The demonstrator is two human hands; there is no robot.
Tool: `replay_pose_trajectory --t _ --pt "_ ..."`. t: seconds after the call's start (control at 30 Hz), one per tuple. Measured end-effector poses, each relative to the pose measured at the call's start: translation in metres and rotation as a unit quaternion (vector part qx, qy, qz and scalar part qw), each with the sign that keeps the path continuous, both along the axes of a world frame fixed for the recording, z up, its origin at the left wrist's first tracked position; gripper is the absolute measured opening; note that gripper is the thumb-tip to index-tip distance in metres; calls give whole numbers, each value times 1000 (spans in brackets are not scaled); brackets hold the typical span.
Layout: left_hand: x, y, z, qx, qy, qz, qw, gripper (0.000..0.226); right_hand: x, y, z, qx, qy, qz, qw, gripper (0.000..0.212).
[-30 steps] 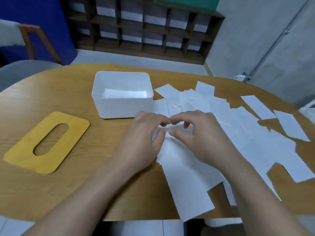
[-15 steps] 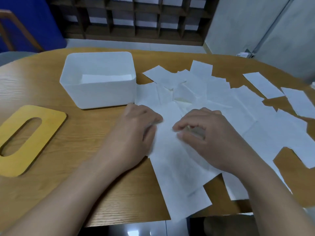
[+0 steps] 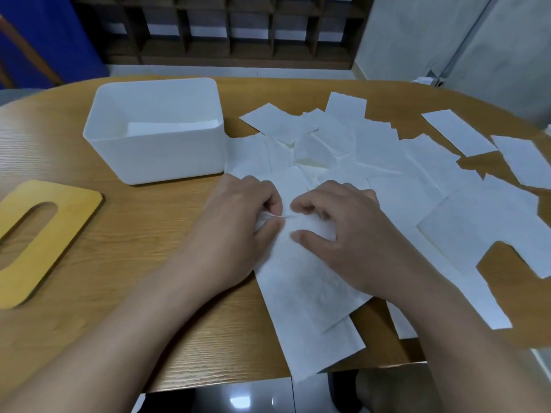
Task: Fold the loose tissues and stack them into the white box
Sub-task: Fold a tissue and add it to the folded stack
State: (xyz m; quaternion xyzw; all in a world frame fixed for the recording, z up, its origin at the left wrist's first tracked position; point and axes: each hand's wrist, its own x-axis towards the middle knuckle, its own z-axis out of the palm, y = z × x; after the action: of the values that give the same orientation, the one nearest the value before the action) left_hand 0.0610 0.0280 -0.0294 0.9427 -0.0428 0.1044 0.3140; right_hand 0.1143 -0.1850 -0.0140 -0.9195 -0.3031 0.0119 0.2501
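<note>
The white box stands on the wooden table at the left, with a folded tissue lying inside it. Several loose white tissues lie spread over the table's right half. Nearest me lies a long tissue, its near end hanging over the table's front edge. My left hand and my right hand sit side by side on the far end of that tissue, thumb and fingers of each pinching its edge.
A yellow wooden lid with an oval slot lies at the far left of the table. A dark wooden shelf stands against the wall behind. Floor tiles show below the table's front edge.
The view has dropped and shifted right, so the box sits further left. Both hands slid back toward me along the tissue and now pinch its edge closer together.
</note>
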Motion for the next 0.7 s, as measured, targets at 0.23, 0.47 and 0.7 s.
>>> replay_pose_trajectory --t 0.23,0.47,0.7 --pt "-14 6 16 -57 -31 21 998 11 0 2 5 24 -9 3 1000 20" --pt "-36 44 27 -87 -41 86 992 15 -1 13 6 110 15 -17 994 11" --pt "-57 77 22 -49 0 134 990 9 -3 34 2 97 14 4 995 14"
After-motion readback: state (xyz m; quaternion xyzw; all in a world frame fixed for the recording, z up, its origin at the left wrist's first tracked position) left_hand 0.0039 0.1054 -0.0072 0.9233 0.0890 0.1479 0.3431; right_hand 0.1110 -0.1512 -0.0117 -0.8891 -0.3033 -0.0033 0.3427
